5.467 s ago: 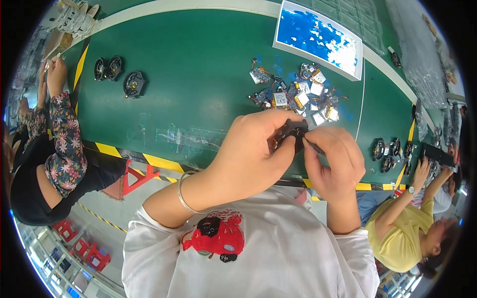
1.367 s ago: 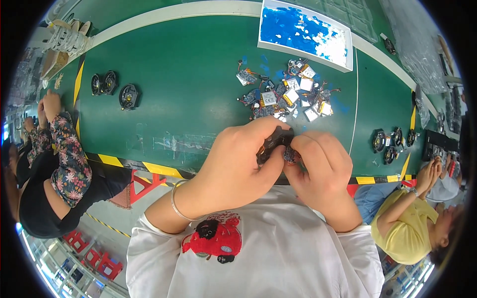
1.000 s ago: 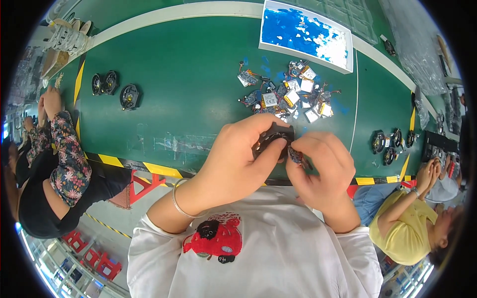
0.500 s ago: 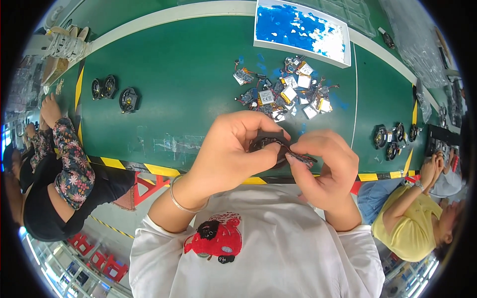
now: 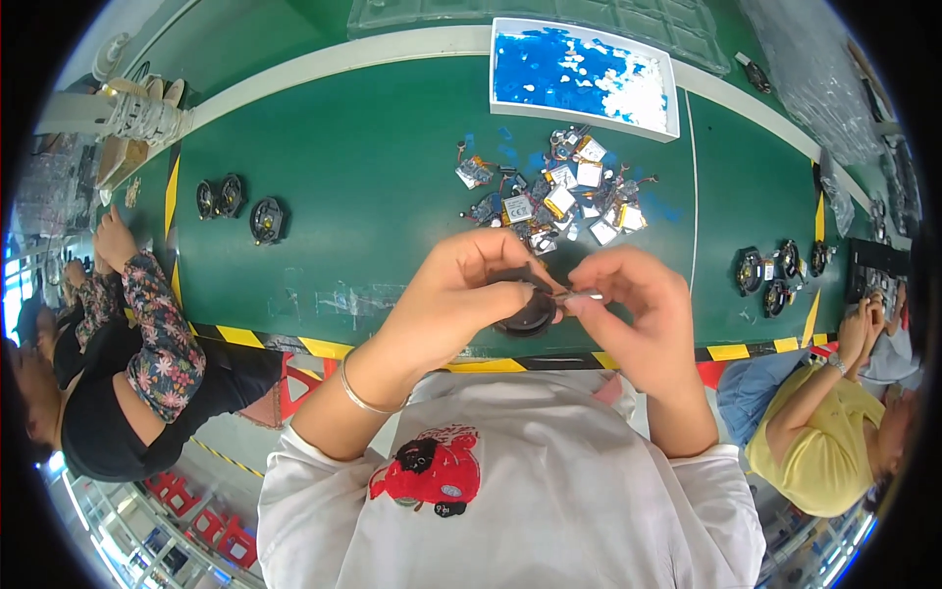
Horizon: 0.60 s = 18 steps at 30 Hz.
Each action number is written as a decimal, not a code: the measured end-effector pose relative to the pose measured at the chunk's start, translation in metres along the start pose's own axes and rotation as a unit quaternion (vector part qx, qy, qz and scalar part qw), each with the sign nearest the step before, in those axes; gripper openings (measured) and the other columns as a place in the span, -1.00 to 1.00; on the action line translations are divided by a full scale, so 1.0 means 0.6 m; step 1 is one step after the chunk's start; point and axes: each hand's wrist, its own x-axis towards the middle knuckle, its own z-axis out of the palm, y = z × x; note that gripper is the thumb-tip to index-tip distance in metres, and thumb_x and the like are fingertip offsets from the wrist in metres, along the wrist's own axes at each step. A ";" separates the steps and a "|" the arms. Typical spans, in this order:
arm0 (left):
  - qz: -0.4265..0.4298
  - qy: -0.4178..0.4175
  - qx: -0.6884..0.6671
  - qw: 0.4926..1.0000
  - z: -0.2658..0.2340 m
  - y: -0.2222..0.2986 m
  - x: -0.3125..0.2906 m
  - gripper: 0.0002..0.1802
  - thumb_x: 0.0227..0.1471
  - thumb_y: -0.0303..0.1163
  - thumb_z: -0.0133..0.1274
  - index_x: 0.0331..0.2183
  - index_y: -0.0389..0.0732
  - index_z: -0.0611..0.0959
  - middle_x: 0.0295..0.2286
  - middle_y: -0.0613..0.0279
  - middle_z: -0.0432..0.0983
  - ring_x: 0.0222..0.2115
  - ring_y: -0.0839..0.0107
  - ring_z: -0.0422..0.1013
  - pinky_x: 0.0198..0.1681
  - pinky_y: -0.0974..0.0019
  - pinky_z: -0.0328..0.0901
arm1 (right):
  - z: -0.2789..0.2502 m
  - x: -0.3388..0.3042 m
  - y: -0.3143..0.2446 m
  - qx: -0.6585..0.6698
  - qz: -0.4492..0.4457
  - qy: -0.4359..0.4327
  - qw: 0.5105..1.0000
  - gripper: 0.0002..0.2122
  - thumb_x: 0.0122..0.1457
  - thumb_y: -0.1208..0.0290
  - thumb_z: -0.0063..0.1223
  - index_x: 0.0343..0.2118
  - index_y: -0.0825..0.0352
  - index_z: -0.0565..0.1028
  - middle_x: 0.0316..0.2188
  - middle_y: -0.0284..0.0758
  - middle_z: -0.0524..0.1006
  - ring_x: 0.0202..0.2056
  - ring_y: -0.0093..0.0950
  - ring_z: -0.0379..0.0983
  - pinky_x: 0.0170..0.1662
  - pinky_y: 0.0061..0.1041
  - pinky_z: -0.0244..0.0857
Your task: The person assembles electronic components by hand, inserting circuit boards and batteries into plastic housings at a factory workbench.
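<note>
My left hand [image 5: 446,304] is closed around a round black plastic housing [image 5: 531,318], with the thumb lying over its upper part. Held in front of my chest, the housing is over the near edge of the table. Just to its right, my right hand [image 5: 638,304] pinches a small flat silvery piece [image 5: 586,295] between thumb and fingertips. The piece is seen nearly edge-on, close to the housing's rim; whether a wire joins the two is too small to tell. My left fingers hide part of the housing.
Beyond my hands lies a pile of small silver batteries with wired circuit boards [image 5: 559,201]. A white box [image 5: 584,120] of blue and white bits stands behind it. Black round housings sit at left [image 5: 266,221] and right [image 5: 749,271]. People work on both sides.
The right fingers have turned what they hold: a dark wired part showed below them before, now a silvery edge shows. The housing has tilted, showing more of its round face.
</note>
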 end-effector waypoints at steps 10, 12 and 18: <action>-0.021 -0.022 0.125 0.992 0.014 0.000 -0.004 -0.92 0.05 -0.53 0.05 -0.40 -0.36 0.58 -0.52 0.23 0.53 -0.48 0.50 0.48 -0.44 0.48 0.35 | -0.013 0.019 -0.003 -0.038 -0.050 -0.055 0.997 -0.75 -0.04 0.76 0.03 -0.27 0.40 0.56 -0.41 -0.30 0.50 -0.38 -0.56 0.39 -0.33 -0.59 0.25; -0.007 0.016 0.094 0.995 0.017 -0.003 -0.004 -0.93 0.05 -0.54 0.05 -0.38 -0.35 0.58 -0.50 0.22 0.54 -0.47 0.50 0.48 -0.43 0.46 0.35 | -0.010 0.017 -0.005 -0.071 -0.085 -0.062 0.992 -0.72 -0.04 0.77 0.02 -0.24 0.39 0.56 -0.41 -0.28 0.50 -0.38 -0.53 0.40 -0.34 -0.58 0.26; 0.084 0.104 -0.057 0.989 0.031 -0.045 -0.001 -0.91 -0.01 -0.58 0.10 -0.36 -0.30 0.59 -0.43 0.22 0.55 -0.40 0.51 0.47 -0.33 0.45 0.36 | 0.028 0.002 -0.005 -0.293 -0.225 0.057 0.928 -0.75 -0.07 0.75 0.07 -0.29 0.38 0.58 -0.45 -0.28 0.50 -0.41 -0.47 0.42 -0.38 -0.55 0.27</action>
